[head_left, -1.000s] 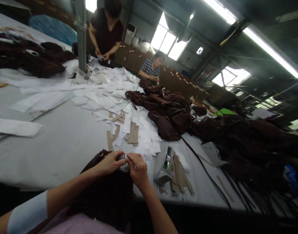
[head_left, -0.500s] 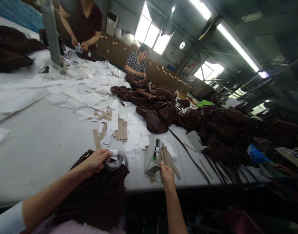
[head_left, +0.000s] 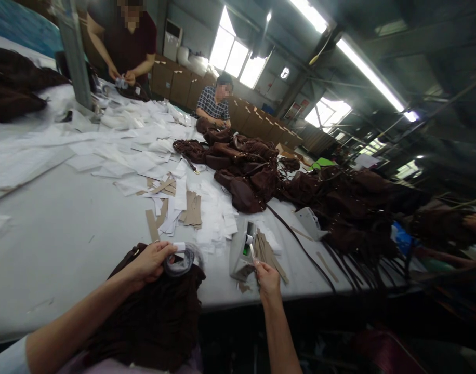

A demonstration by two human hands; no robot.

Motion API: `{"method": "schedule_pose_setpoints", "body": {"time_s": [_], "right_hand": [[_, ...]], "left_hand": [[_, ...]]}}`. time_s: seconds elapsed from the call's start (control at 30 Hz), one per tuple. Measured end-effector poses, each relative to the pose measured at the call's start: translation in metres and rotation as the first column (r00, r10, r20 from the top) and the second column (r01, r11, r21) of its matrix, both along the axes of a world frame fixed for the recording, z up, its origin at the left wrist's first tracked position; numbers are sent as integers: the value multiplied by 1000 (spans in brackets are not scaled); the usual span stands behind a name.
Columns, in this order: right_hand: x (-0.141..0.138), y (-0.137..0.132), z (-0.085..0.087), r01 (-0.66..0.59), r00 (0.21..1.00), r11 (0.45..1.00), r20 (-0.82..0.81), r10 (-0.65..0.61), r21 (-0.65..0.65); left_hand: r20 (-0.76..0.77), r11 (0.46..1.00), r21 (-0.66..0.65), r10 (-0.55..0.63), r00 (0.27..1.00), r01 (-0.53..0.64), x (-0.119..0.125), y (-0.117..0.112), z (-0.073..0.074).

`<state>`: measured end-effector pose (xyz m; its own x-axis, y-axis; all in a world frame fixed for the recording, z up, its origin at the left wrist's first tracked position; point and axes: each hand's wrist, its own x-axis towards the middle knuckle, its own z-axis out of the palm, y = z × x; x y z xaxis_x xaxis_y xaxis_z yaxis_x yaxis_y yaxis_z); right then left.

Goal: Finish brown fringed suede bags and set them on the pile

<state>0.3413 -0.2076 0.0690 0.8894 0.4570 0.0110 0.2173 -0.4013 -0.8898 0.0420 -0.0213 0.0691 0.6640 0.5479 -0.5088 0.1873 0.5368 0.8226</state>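
My left hand [head_left: 150, 261] is closed round a small bundle wrapped in clear plastic [head_left: 180, 259], pressed on a dark brown fringed bag [head_left: 156, 306] at the near table edge. My right hand [head_left: 266, 275] has its fingers pinched on a strip of tape [head_left: 252, 251] drawn from a grey tape dispenser [head_left: 240, 250]. Brown cardboard strips [head_left: 267, 253] lie right beside the dispenser.
White paper sheets [head_left: 144, 150] and cardboard pieces [head_left: 193, 208] cover the grey table [head_left: 66, 228]. Dark brown bags [head_left: 246, 171] are heaped in the middle and right. Two other people work at the far end. Another person's hand [head_left: 475, 226] shows at right.
My right hand left the wrapped bundle, moved right to the tape dispenser and has drawn a strip from it. My left hand keeps hold of the bundle. The view swung right.
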Motion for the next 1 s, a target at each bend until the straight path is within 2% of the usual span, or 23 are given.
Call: {"method": "schedule_pose_setpoints", "body": {"time_s": [0.17, 0.37, 0.57, 0.67, 0.77, 0.87, 0.93, 1.0], "right_hand": [[-16, -19, -12, 56, 998, 998, 25, -55, -11], [-30, -26, -33, 84, 994, 990, 75, -76, -115], [-41, -32, -39, 90, 993, 971, 99, -70, -222], [-67, -23, -29, 9, 998, 974, 64, 5, -227], [-107, 2, -5, -218, 976, 971, -52, 213, -103], [-148, 37, 23, -438, 868, 886, -186, 461, 153], [-167, 57, 34, -480, 810, 837, -234, 538, 263], [-178, 70, 38, -480, 793, 827, -260, 552, 293]], "left_hand": [[-4, 1000, -12, 5, 1000, -5, 0, 0, 2], [22, 999, -43, 0, 1000, 1, 1, 0, 4], [37, 998, -58, 37, 999, -35, -1, -3, 6], [62, 998, -41, 44, 997, -42, -2, -7, 11], [74, 999, -3, 54, 996, -54, 0, -12, 17], [80, 994, 73, 80, 994, -85, 3, -20, 20], [90, 980, 159, 106, 990, -119, 3, -25, 19], [123, 946, 280, 131, 984, -161, 2, -30, 17]]}}
